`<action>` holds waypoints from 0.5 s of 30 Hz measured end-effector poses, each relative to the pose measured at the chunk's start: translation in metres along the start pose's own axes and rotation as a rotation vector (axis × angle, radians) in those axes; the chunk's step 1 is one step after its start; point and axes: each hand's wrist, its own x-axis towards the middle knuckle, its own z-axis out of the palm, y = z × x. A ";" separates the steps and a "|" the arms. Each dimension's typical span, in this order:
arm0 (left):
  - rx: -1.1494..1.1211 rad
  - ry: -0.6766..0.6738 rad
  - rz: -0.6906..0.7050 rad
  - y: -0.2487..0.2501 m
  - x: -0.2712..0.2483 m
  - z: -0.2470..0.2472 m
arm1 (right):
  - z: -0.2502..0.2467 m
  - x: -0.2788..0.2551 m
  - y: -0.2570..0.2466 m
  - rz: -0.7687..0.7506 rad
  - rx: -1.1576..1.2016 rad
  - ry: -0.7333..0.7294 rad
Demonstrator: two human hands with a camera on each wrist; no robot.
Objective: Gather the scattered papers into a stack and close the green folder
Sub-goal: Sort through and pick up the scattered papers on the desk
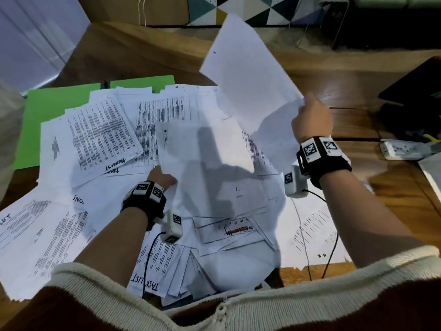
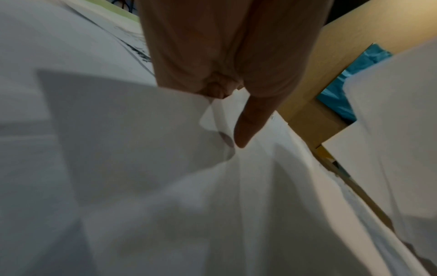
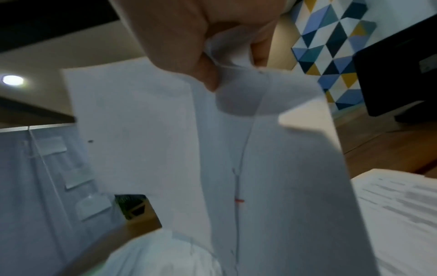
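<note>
Right grip (image 1: pixel 311 118) — pinched on sheets (image 1: pixel 250 75)

both forearms reach forward, bare below rolled sleeves. the right hand (image 1: pixel 311 120) is raised, fingers curled in a pinch (thumb underneath); the left hand (image 1: pixel 162 179) sits low, thumb (image 2: pixel 248 127) extended.

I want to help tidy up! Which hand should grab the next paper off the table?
Left. The left hand is down among the scattered papers, while the right hand is raised, already gripping lifted sheets.
</note>
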 end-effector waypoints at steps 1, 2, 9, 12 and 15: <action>-0.035 0.012 -0.002 0.001 -0.001 -0.001 | -0.005 0.002 -0.004 0.017 0.040 0.041; -0.044 0.024 -0.001 0.003 -0.003 -0.002 | -0.010 0.003 -0.007 0.043 0.077 0.068; 0.002 0.039 0.021 0.004 -0.001 -0.009 | -0.001 0.015 -0.014 0.368 0.297 -0.153; -0.218 -0.013 -0.025 0.001 0.003 -0.006 | 0.025 -0.008 -0.013 0.394 0.340 -0.366; -0.653 -0.140 -0.174 -0.010 0.018 0.000 | 0.055 -0.053 -0.017 0.354 0.245 -0.590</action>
